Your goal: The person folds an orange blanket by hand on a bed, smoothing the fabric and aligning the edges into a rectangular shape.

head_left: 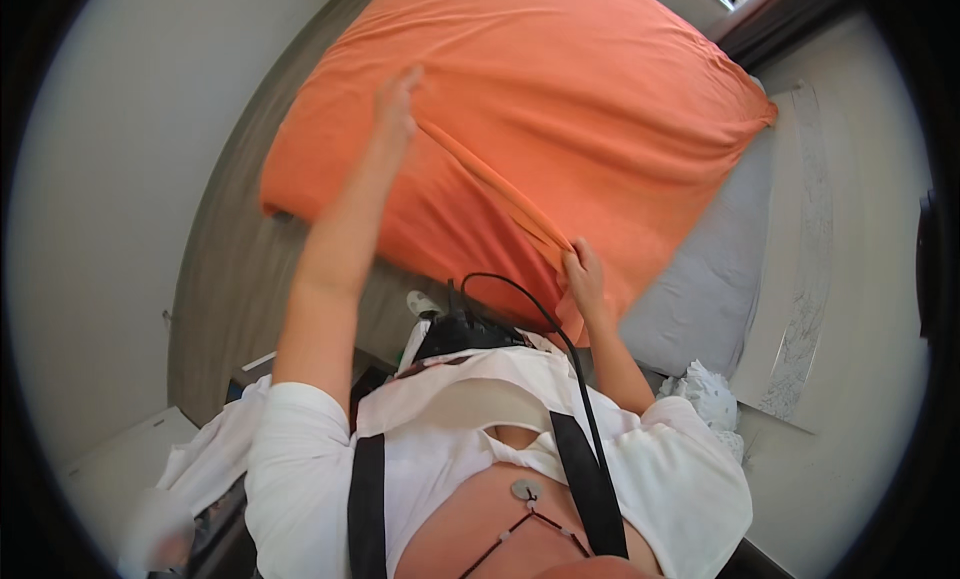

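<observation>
An orange bed sheet is spread over a bed, with its near part pulled up into a long taut fold. Toward the near side, my right hand is closed round the sheet's gathered edge, and some cloth hangs below the fist. My left hand is stretched farther out, over the left part of the sheet at the upper end of the fold. Motion smears its fingers, so whether they pinch the cloth cannot be made out. At the right, a grey mattress shows uncovered beside the sheet.
A pale headboard panel with a patterned strip stands at the right. White ruffled fabric lies near the mattress corner. Wooden floor runs along the left of the bed. A black cable loops in front of my body.
</observation>
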`<state>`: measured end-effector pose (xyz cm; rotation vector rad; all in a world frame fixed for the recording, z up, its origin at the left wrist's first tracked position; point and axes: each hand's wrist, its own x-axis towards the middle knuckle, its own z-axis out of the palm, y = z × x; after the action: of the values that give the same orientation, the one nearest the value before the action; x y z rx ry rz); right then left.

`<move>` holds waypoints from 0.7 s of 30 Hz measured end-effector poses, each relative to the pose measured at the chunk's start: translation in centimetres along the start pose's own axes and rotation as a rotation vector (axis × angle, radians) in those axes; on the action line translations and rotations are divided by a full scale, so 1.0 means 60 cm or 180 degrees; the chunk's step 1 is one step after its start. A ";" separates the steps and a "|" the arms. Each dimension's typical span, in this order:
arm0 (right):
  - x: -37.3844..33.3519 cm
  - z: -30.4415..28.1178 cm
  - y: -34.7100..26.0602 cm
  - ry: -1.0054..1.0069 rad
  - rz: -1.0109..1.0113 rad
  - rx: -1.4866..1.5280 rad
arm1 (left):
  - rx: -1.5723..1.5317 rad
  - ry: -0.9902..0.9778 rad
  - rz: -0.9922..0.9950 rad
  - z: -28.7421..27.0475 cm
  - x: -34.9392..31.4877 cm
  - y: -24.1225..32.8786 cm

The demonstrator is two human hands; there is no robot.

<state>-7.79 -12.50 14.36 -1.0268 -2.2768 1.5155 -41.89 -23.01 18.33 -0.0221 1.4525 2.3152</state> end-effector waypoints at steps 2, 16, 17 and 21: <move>0.025 0.101 -0.063 -0.0310 -0.0432 -0.0273 | -0.0143 0.0146 0.0421 -0.150 0.111 0.077; 0.124 0.455 -0.088 -0.1397 -0.0859 -0.2321 | 0.0077 0.1793 0.0152 -0.737 0.173 0.193; 0.130 0.476 -0.096 -0.1417 -0.0756 -0.2395 | -0.0012 0.1906 0.0053 -0.747 0.171 0.194; 0.179 0.573 0.073 -0.0971 0.0364 -0.1502 | 0.0620 0.1424 -0.0411 -0.819 0.227 0.196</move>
<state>-32.01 -29.32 -6.81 -1.1145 -2.9325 1.2725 -68.17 -65.55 2.88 -0.5940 1.8201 2.1393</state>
